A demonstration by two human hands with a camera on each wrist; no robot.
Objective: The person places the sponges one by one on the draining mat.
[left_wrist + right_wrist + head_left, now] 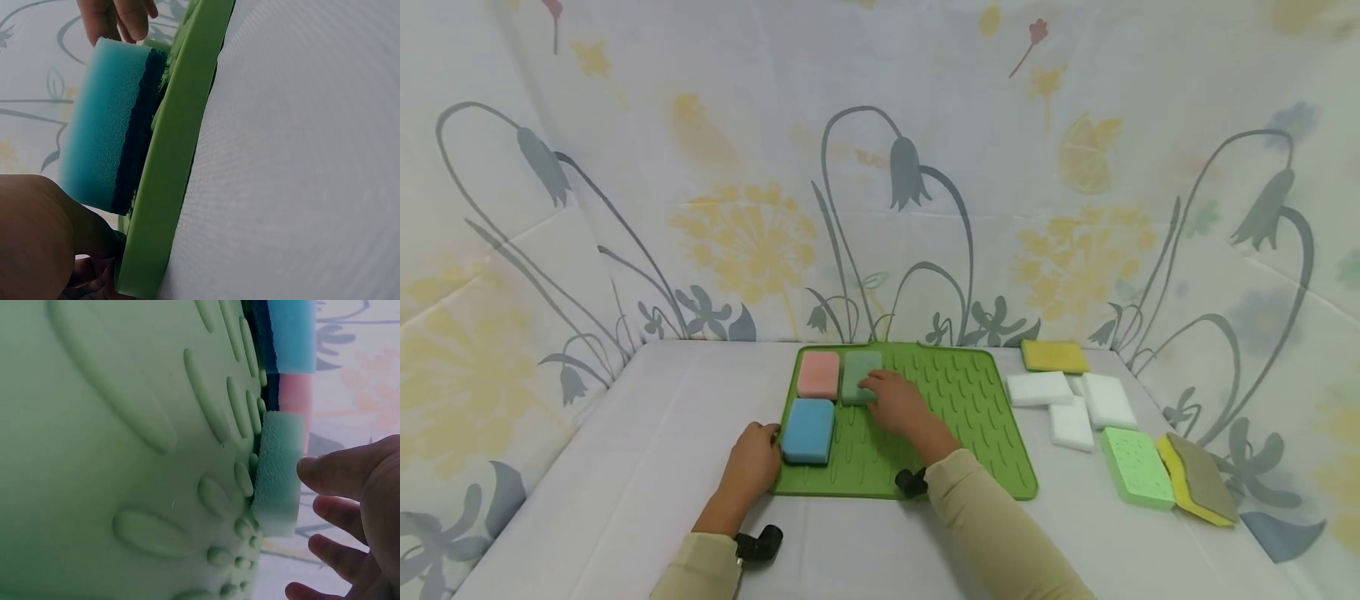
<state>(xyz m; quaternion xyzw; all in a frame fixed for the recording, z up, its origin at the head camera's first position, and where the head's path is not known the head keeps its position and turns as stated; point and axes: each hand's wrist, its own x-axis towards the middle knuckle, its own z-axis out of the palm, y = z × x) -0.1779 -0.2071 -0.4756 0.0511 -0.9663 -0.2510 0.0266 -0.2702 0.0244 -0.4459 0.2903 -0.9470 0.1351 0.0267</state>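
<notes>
Beige sleeves (pixel 1000 525) | green mat (pixel 955 417) on white tabletop (pixel 842 550) | flowered drape (pixel 880 225) behind

A rectangular muted-green foam sponge (pixel 854 379) lies flat on a ridged green rectangular mat (pixel 970 417); a rectangular blue, dark-bottomed foam sponge (pixel 808 429) lies near its left edge.

Table (pixel 625 467): pale, smooth-looking top, running beneath and beyond both hands. Green mat (pixel 970 425) lies flat on it, left edge at the left hand (pixel 752 458), most of its bare area to the right of the right hand (pixel 901 403). Well right of the right hand, a loose group: yellow sponge (pixel 1054 357) farthest from the person; nearer, at least three white sponges (pixel 1108 402) close together; nearest, pale green sponge (pixel 1137 468) beside a yellow sponge with grey-brown face (pixel 1201 479).
</notes>
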